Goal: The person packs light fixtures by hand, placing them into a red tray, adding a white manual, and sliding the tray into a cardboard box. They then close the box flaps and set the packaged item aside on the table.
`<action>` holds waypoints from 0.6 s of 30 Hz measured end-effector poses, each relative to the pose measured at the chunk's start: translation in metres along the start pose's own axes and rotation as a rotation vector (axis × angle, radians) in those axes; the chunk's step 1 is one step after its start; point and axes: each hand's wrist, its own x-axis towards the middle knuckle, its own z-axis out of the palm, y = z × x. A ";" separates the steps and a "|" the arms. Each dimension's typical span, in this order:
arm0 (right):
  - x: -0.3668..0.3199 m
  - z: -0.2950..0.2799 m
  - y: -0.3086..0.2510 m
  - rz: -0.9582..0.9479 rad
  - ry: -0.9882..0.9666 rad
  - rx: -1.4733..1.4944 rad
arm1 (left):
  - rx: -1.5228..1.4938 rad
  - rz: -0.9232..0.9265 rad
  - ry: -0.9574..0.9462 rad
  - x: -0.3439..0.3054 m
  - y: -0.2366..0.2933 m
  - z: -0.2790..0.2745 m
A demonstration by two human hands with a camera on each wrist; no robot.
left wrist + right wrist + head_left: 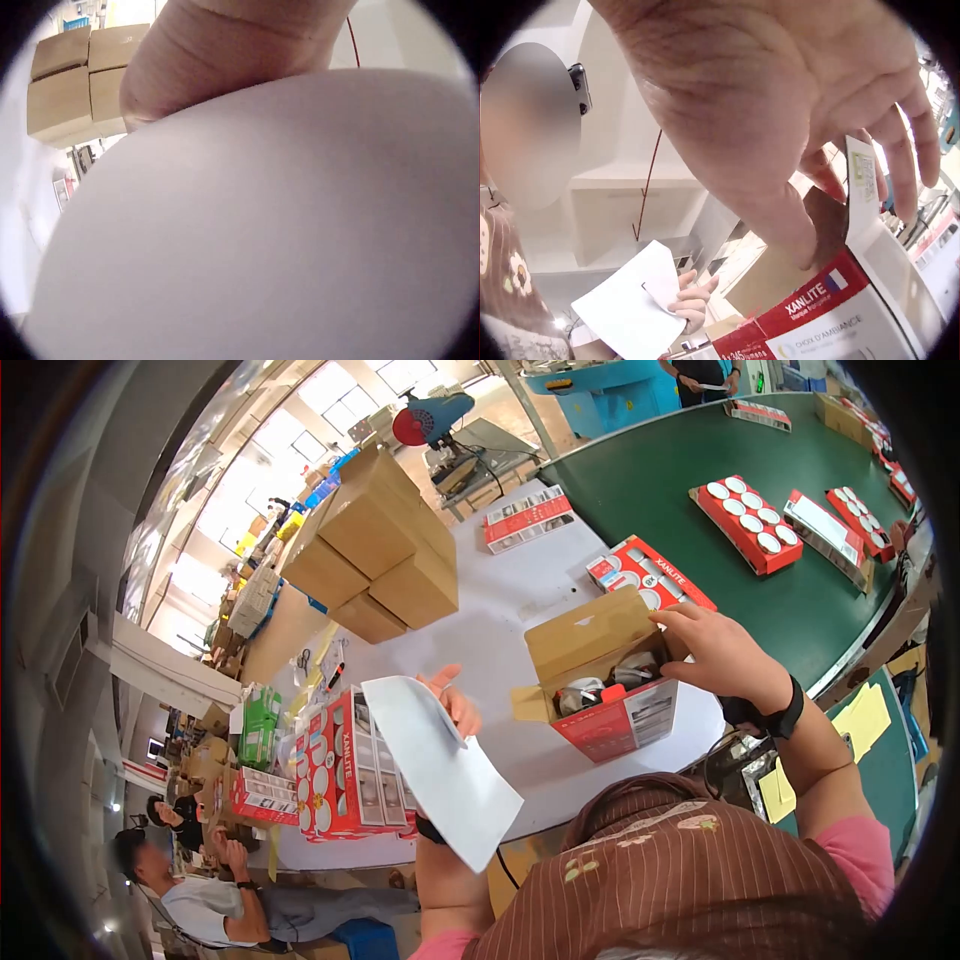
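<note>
My left hand (455, 705) holds a bent white sheet of card (440, 760) near its edge, left of the open box. In the left wrist view the sheet (262, 225) hides most of the fingers. A small cut tab shows on the sheet (622, 311) in the right wrist view. The red and white XANLITE box (630, 722) stands with its brown flaps raised and light bulbs (582, 695) inside. At its right end my right hand (725, 655) grips the box edge, the thumb on the opening side and the fingers beyond a side flap (862, 191).
Packed red XANLITE boxes (345, 765) stand at the left. Brown cartons (370, 550) are stacked at the back. Another XANLITE box (650, 575) lies behind the open one. The green belt (640, 485) carries trays of round white bulbs (745, 520). A seated person (205, 895) is at lower left.
</note>
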 end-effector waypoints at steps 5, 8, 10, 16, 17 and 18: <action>0.005 -0.002 -0.014 0.054 -0.023 -0.114 | -0.138 -0.022 -0.084 0.009 0.003 0.004; 0.009 0.009 -0.007 0.063 0.044 -0.071 | -0.253 -0.040 -0.151 0.019 -0.001 0.001; 0.006 0.004 -0.018 0.092 0.042 -0.207 | -0.256 -0.004 -0.389 0.029 -0.003 0.002; -0.010 0.001 -0.080 -0.339 0.096 0.036 | -0.442 0.104 -0.506 0.063 -0.045 0.030; -0.012 0.012 -0.093 -0.413 0.080 0.048 | -0.527 0.135 -0.485 0.066 -0.056 0.031; -0.016 0.024 -0.104 -0.485 0.065 0.061 | -0.611 0.164 -0.466 0.068 -0.064 0.034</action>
